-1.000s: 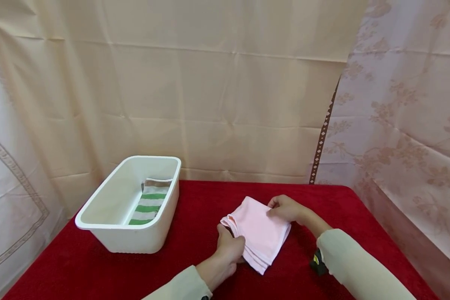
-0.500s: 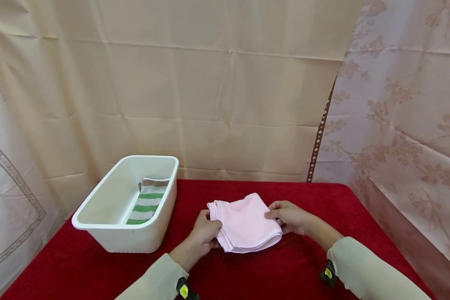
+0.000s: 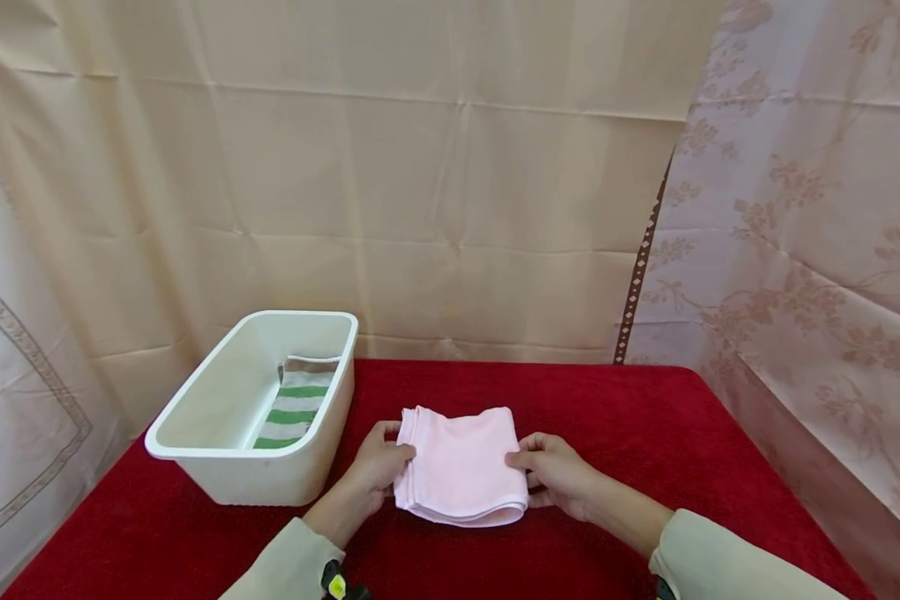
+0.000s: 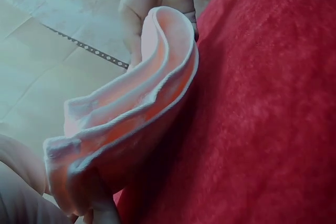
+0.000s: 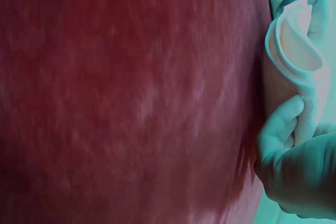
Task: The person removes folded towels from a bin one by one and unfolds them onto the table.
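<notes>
A folded pink towel [image 3: 461, 467] with pale stitched edges is held between both hands over the red cloth. My left hand [image 3: 375, 467] pinches its left side, thumb on top and fingers underneath. On the opposite side my right hand [image 3: 558, 475] grips the towel the same way. In the left wrist view the towel's [image 4: 131, 103] stacked layers show edge-on, bowed in a curve above the cloth. The right wrist view shows the looped fold of the towel [image 5: 299, 56] beside the right hand [image 5: 294, 161].
Left of the hands stands a deep white plastic basin [image 3: 251, 453]. Inside it lies a green, white and brown striped cloth [image 3: 296, 404]. The table wears a red plush cover [image 3: 592, 400]. Beige curtains [image 3: 405, 208] hang behind, a floral curtain [image 3: 817, 250] on the right.
The towel has turned from a slanted position to nearly square and moved left, with both hands still holding its sides. The basin and striped cloth have stayed put.
</notes>
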Demonstrator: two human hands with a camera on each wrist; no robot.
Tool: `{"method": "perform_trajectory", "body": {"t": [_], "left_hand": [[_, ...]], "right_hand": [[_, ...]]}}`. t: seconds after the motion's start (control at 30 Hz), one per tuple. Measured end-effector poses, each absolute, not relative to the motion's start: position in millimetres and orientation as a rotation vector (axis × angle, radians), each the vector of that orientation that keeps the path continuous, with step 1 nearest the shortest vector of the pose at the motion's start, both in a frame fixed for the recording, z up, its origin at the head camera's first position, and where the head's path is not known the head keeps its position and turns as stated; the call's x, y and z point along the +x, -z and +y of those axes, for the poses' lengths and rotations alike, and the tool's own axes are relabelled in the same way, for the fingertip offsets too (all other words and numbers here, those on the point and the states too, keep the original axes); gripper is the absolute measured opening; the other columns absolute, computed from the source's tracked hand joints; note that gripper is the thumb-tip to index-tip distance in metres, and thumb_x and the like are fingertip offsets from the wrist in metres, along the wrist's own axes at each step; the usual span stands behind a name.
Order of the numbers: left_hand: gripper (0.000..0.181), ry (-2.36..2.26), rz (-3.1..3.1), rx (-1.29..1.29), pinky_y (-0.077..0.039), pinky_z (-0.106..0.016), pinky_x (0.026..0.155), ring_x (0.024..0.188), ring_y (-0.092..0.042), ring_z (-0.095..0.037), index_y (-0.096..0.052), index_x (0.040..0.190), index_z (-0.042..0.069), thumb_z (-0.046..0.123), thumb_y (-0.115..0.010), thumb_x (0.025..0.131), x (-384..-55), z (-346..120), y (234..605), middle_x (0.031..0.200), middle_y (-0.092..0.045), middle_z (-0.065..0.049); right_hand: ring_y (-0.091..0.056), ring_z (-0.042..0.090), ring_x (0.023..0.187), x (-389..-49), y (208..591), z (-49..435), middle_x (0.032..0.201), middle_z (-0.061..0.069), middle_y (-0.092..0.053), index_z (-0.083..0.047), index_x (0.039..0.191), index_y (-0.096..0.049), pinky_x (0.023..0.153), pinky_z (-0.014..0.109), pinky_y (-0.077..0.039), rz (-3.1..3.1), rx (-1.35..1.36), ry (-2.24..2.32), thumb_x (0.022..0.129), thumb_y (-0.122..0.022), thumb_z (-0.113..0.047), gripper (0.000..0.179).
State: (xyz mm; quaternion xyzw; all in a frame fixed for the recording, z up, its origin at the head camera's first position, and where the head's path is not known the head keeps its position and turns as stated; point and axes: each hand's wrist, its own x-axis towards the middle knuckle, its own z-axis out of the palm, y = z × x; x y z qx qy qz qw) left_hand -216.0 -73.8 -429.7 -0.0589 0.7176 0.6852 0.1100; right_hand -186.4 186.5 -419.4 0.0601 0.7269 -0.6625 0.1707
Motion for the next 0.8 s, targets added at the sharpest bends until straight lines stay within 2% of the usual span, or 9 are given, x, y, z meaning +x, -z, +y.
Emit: {"method": "perform_trajectory", "body": {"t": [0.4,0.8], "left_hand": [[0.046,-1.993,2.119,-0.149,-0.056,-0.035,0.051,0.065,-0.064,-0.02,-0.044,0.136,-0.003,-0.003,-0.058,0.092,-203.7,-89.1,429.5,0.092,-0.059,-0.014],[0.042,-1.982,2.047,-0.137,-0.06,-0.043,0.058,0.067,-0.068,-0.022,-0.046,0.133,-0.005,-0.004,-0.059,0.093,-203.6,-96.1,434.3,0.092,-0.065,-0.014]], "right_hand": [[-0.068,0.021,0.075,-174.3,420.9,181.3,0.089,0.012,-0.066,-0.002,0.11,-0.051,0.061,0.034,-0.059,2.032,0.118,1.83,0.096,-0.067,-0.013,0.024],[-0.07,0.024,0.078,-174.7,431.5,186.9,0.092,0.015,-0.067,-0.001,0.107,-0.049,0.066,0.039,-0.061,2.024,0.086,1.776,0.096,-0.067,-0.01,0.023]]}}
